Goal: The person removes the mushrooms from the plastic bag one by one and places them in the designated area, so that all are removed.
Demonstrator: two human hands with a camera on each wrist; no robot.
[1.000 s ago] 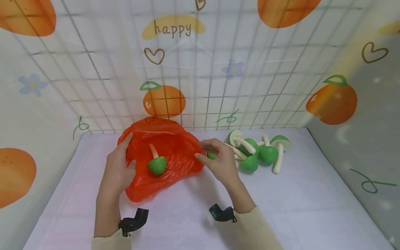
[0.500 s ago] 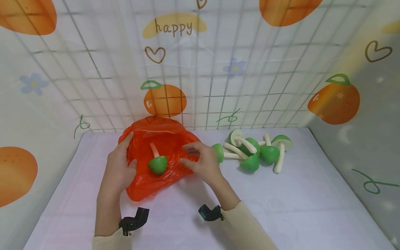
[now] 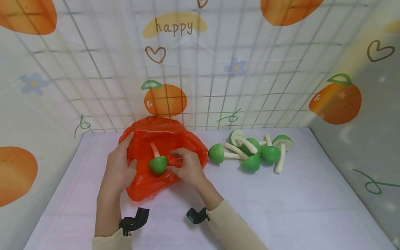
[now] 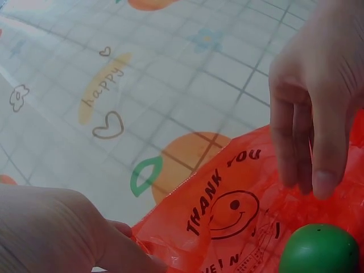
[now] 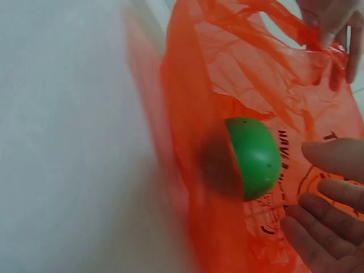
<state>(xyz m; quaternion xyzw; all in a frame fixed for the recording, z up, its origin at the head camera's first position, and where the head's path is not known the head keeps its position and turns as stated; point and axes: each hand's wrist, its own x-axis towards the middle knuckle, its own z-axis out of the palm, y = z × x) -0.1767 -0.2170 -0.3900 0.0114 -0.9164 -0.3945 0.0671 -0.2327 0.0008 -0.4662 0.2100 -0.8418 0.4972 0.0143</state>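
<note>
A red plastic bag (image 3: 140, 187) lies with its mouth spread at the back left of the table. Its left edge is held by my left hand (image 3: 117, 172); the right wrist view shows that hand's fingers and thumb (image 5: 328, 38) pinching the film. On the bag's red film rests a toy mushroom (image 3: 158, 165), green cap toward me and pale stem pointing away. My right hand (image 3: 189, 168) reaches over the bag from the right, fingertips close beside the cap. In the right wrist view its fingers are apart with nothing between them.
Several more green-capped mushrooms (image 3: 270, 154) lie in a loose cluster right of the bag. The nearest mushroom (image 3: 216, 153) has its cap right at the bag's right edge. A printed curtain (image 3: 193, 69) over a wire grid stands behind the white table (image 3: 281, 211).
My right hand has moved left from the bag's right edge to beside the mushroom on the bag, uncovering the cap at that edge. The left hand has stayed in place.
</note>
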